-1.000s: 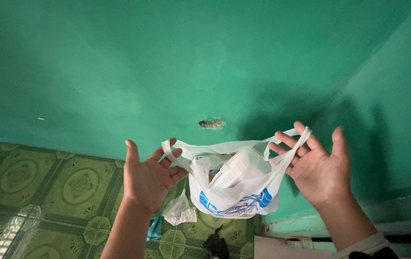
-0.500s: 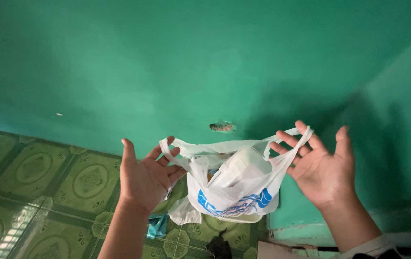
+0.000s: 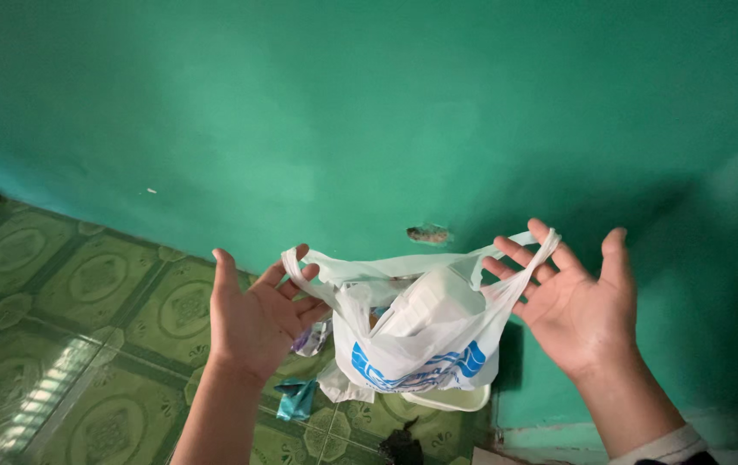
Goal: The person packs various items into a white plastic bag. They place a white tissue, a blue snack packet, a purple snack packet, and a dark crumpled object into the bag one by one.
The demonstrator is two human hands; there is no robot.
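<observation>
**Ana:** Since a second ago, what has moved?

**Ben:** Mostly the view. It has swung left, so more floor (image 3: pixel 67 310) shows, and the chipped spot (image 3: pixel 427 233) on the wall (image 3: pixel 369 112) now sits further right and lower. Both hands and the bag (image 3: pixel 416 331) hang much as they did.

**Ana:** How do the hands stand?

**Ben:** Well apart, palms up, fingers spread. Neither is closed. One bag handle is hooked over the fingers of the left hand (image 3: pixel 257 323), the other handle over the fingers of the right hand (image 3: pixel 580 314). The bag hangs between them, mouth stretched wide.

**Ana:** What is in the bag?

**Ben:** A pale boxy container (image 3: pixel 425 303) leans inside, near the top. Something small shows beside it, too hidden to name. The bag is white with blue print.

**Ana:** What room is around it?

**Ben:** The green wall rises close behind the bag. At the right a second wall face meets it in a corner. Green patterned tiles spread open to the left. Under the bag lie a pale bowl (image 3: pixel 451 399), a teal scrap (image 3: pixel 297 398), crumpled wrappers (image 3: pixel 313 337) and a dark lump (image 3: pixel 401 446)
</observation>
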